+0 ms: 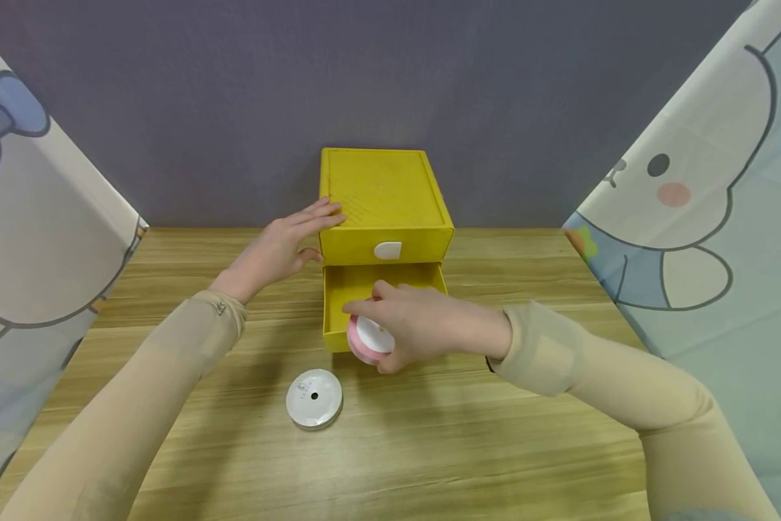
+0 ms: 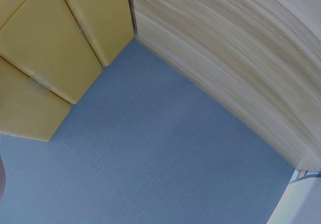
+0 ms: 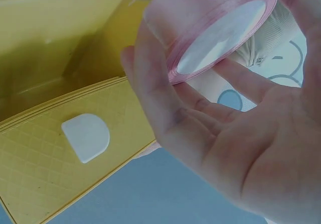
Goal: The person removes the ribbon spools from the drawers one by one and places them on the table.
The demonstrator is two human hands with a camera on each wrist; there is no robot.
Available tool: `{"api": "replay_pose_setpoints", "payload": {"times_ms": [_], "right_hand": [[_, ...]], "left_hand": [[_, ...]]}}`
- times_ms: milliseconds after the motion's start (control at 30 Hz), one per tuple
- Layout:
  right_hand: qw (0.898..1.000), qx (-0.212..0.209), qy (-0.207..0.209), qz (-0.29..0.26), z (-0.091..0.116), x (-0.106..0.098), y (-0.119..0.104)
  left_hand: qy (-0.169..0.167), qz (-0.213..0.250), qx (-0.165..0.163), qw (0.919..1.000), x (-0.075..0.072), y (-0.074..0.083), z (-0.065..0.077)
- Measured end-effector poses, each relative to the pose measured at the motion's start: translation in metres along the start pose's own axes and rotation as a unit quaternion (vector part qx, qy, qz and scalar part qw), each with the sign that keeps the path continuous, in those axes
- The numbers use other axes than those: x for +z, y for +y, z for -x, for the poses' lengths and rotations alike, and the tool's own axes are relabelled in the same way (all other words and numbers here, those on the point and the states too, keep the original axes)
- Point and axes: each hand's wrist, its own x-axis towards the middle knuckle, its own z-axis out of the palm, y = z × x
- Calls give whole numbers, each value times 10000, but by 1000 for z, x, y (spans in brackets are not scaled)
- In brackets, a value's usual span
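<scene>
A spool of pink ribbon (image 1: 362, 349) with a white label is held in my right hand (image 1: 423, 322), fingers on one side and thumb on the other, over the front of the pulled-out lower drawer (image 1: 337, 341). The right wrist view shows the pink ribbon (image 3: 188, 13) wound round its spool, between fingers and thumb. My left hand (image 1: 279, 250) rests on the yellow drawer box (image 1: 386, 184), its fingers extended over the top's left edge and its thumb by the side. On the table, left of the drawer, a white spool (image 1: 314, 399) lies flat.
The upper drawer, with its white pull tab (image 1: 387, 250), is closed. The box stands on a wood-grain table (image 1: 494, 449) against a grey-blue back panel (image 1: 247, 108). Cartoon-printed cloth (image 1: 690, 239) hangs on both sides.
</scene>
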Motion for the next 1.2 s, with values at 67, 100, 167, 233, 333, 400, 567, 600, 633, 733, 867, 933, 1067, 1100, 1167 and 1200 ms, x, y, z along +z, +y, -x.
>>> {"api": "replay_pose_setpoints", "payload": {"times_ms": [67,100,167,233,333,400,567,600,633,733,867,933,1067,1100,1167,1200], "right_hand": [[10000,-40,7,-11,1,1,-1],[10000,-61,16,-20,2,2,-2],[10000,-87,8,-24,4,3,-3],[9999,-103,8,-13,5,5,-5],[9999,-126,29,60,7,8,-8],[9998,-149,59,120,9,11,-10],[9996,-140,4,228,12,17,-14],[9996,-146,1,243,12,18,-15],[9996,-154,-8,244,12,19,-16],[9996,-184,-16,217,13,23,-16],[9997,-220,-39,117,14,28,-16],[9996,-250,-51,89,14,31,-16],[9995,-267,-156,47,14,38,-15],[9995,-245,-204,21,14,40,-15],[9994,-195,-298,-10,12,44,-15],[9993,-161,-336,-38,12,46,-16]], "left_hand": [[3,-17,-12,10000,0,0,0],[4,-20,-18,10000,0,0,0],[-2,-19,-27,10000,0,0,0],[-6,-11,-29,10000,1,0,0],[-19,-15,-19,10000,1,-1,0],[-25,-26,-17,10000,1,-1,0],[-37,-59,-40,10000,1,-1,0],[-38,-58,-48,10000,1,-1,0],[-38,-52,-52,10000,1,-1,0],[-46,-41,-55,10000,1,-1,0],[-52,-49,-31,10000,2,-1,0],[-45,-52,-24,10000,2,-2,0],[-6,-39,-5,10000,2,-2,0],[3,-33,-1,10000,2,-1,0],[14,-20,0,10000,2,-1,0],[17,-18,-2,10000,2,-1,0]]}}
